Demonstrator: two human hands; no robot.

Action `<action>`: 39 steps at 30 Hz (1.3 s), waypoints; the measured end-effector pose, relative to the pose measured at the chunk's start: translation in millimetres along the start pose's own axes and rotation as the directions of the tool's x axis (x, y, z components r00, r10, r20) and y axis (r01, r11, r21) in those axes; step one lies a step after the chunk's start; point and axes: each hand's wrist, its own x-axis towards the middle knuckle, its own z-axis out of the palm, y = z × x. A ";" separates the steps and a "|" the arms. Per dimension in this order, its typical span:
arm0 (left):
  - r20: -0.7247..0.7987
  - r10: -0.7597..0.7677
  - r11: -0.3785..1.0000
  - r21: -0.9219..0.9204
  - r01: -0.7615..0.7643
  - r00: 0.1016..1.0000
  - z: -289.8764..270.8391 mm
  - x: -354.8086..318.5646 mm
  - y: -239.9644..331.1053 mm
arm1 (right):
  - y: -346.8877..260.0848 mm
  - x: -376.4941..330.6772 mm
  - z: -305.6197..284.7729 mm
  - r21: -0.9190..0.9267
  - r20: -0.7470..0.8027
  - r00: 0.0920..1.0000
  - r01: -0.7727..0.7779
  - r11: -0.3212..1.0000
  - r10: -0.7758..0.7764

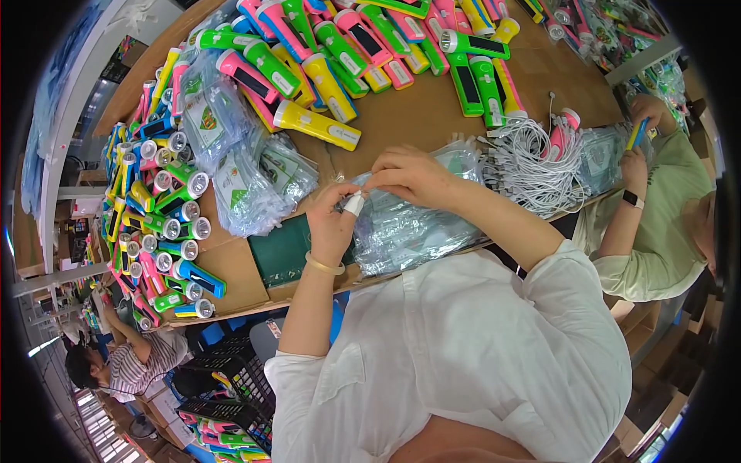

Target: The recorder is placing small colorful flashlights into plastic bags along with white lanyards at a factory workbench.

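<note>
My left hand (333,216) is raised over the table's near side, its fingers closed. A small white piece (353,204) shows at its thumb side; whether it is held or wrapped round a finger I cannot tell. From the right, my right hand (413,176) meets it, with thumb and fingertips pinched together near the white piece; what they grip is too small to make out. Below both hands lies a stack of clear plastic bags (409,231). Just beyond them a yellow flashlight (318,125) rests on the brown tabletop (401,112).
Colourful flashlights (340,58) are heaped at the back, and more (158,224) stand at the left. Printed clear bags (247,181) lie beside them. White cables (536,166) are piled at right, near a co-worker's hands (634,166). A black crate (235,386) stands below left.
</note>
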 end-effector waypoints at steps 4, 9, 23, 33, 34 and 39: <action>-0.015 -0.016 1.000 -0.008 0.016 1.000 0.2 -4.4 -6.6 | 0.5 -0.3 0.5 -0.008 0.006 1.000 0.022 1.000 -0.022; -0.049 -0.021 0.998 -0.060 0.018 0.999 1.3 -7.1 -20.3 | -1.2 -0.1 1.3 -0.051 0.028 0.999 0.037 0.998 -0.035; 0.232 0.506 0.642 0.543 -0.542 0.831 7.5 13.3 -19.9 | 7.6 -3.5 -9.0 -0.246 0.104 0.990 -0.065 0.967 0.093; 0.298 0.478 0.644 0.520 -0.560 0.826 27.3 3.4 -17.2 | 28.8 27.1 -44.9 -0.220 -0.070 0.946 -0.325 0.920 0.317; 0.387 0.518 0.635 0.423 -0.646 0.763 36.1 1.0 -16.8 | 27.4 49.2 -28.8 -0.221 -0.039 0.952 -0.303 0.927 0.302; 0.468 0.543 0.690 0.224 -0.688 0.697 47.2 9.5 13.3 | 31.8 116.1 37.7 -0.392 0.002 0.918 -0.363 0.845 0.396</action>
